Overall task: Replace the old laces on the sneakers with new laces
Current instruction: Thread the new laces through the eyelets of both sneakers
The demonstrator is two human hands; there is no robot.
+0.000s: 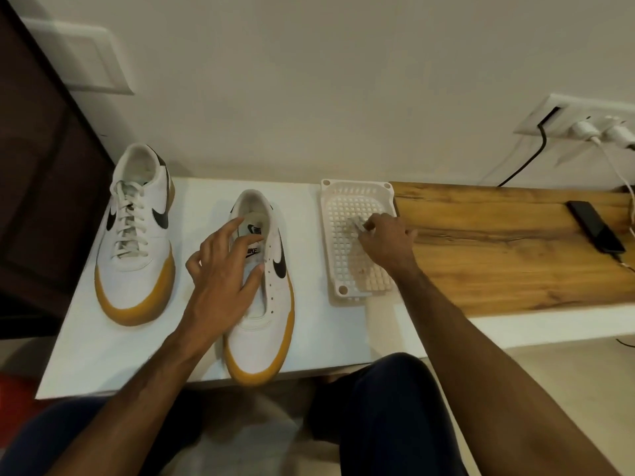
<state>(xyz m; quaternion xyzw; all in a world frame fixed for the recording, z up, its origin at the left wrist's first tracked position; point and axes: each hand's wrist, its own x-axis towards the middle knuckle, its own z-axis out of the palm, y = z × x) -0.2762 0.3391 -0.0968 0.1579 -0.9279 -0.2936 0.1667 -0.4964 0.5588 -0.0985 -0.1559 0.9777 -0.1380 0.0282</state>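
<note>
While unlaced sneaker (264, 286) shows bare eyelets, laced sneaker (137, 235) sits beside.

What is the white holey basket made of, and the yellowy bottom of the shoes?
The white basket looks like moulded plastic: smooth, matte, with an even grid of square holes. The yellowy sole on the laced sneaker looks like gum rubber: a thick, dull, tan band round the toe. Its white upper could be leather or a lookalike.
</note>
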